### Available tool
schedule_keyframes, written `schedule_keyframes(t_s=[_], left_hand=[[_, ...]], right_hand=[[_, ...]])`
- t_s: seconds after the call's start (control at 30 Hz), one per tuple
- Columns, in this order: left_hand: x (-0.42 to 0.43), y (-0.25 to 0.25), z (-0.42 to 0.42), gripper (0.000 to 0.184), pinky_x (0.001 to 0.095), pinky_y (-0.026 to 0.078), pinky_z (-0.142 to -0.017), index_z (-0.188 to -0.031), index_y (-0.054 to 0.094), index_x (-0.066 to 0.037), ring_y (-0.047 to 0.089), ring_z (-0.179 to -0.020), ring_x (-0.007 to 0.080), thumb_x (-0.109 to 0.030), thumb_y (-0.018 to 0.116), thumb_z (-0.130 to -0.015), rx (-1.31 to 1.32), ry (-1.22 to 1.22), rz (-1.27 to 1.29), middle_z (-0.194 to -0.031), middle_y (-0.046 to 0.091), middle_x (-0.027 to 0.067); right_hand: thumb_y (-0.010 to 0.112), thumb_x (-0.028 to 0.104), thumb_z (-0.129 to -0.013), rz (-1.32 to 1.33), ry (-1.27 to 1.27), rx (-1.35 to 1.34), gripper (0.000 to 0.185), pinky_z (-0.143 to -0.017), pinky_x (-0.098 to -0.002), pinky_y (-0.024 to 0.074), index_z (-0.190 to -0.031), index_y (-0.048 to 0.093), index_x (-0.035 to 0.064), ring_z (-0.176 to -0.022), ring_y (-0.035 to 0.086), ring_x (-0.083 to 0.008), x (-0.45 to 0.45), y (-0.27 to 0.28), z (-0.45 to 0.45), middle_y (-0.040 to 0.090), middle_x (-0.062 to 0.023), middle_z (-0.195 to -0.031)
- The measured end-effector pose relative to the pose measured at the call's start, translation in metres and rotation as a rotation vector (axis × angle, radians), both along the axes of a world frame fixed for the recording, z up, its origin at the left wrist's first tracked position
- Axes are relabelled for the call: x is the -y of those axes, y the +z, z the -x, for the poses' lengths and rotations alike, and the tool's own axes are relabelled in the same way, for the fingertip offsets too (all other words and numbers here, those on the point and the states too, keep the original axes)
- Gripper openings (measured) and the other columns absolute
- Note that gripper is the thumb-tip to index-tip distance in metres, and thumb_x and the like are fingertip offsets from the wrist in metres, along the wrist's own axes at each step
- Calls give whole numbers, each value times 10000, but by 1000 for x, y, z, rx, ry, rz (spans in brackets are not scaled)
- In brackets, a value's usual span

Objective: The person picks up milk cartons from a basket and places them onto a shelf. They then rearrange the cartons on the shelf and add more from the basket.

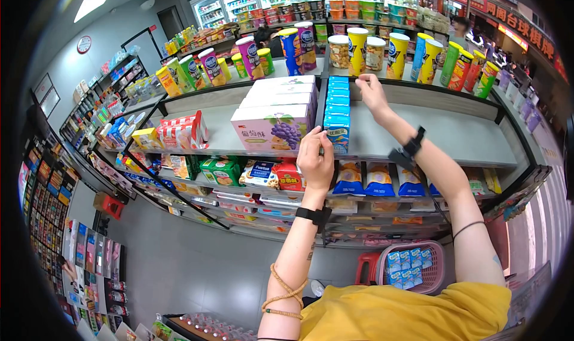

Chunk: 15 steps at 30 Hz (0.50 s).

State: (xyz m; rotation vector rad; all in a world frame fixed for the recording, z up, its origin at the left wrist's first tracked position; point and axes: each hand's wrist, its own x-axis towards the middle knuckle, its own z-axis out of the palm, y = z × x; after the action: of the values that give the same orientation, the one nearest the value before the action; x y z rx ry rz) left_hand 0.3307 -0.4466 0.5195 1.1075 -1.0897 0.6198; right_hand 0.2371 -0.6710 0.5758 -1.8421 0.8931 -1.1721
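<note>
Yellow fabric of a person's shirt point(406, 311) fills the foreground as two bare hands frame a row of blue cartons point(338, 122) on a store shelf point(418, 140). Packed in single file, the row has its long axis running from the shelf's front edge toward its back edge, flush along the right side of stacked purple-and-white boxes point(272, 125). The left hand point(315, 161), fingers curled in, is at the front edge, nearer the front carton, which lies just ahead and to its right; whether it grips or touches anything cannot be told. The right hand point(373, 96) is released, its fingers loosely bent, just right of the row's far end, near the back edge, with the cartons to its left. Below, a pink basket point(438, 269) holds more blue-and-white cartons point(408, 269).
</note>
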Motion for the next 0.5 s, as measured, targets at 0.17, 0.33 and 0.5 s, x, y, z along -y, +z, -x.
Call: schedule_keyframes(t_s=[0.17, 0.33, 0.5], left_hand=[[-1, 2, 2, 62, 419, 572, -829, -900, 671, 26, 721, -968, 355, 6, 637, -946, -1, -5, -1, -924, 715, 175], [0, -3, 2, 87, 405, 567, -841, -922, 696, 20, 724, -994, 323, -18, 630, -964, 10, 2, -4, -952, 730, 157], [1, -2, 6, 125, 381, 564, -839, -905, 704, 30, 735, -972, 307, -44, 635, -977, -40, 12, -34, -950, 748, 170]], right_hand=[[627, 25, -913, 363, 601, 251, 478, -821, -334, 494, -1370, 494, 67, -936, 599, -166, -196, 89, 100, 580, -62, -1108], [666, 17, -868, 953, 880, 232, 561, -731, -344, 486, -1372, 465, 160, -842, 628, -226, -293, 126, 165, 649, -97, -1057], [681, 75, -906, 1030, 869, 305, 545, -600, -344, 475, -1352, 461, 297, -761, 650, -259, -321, 135, 194, 695, -120, -1018]])
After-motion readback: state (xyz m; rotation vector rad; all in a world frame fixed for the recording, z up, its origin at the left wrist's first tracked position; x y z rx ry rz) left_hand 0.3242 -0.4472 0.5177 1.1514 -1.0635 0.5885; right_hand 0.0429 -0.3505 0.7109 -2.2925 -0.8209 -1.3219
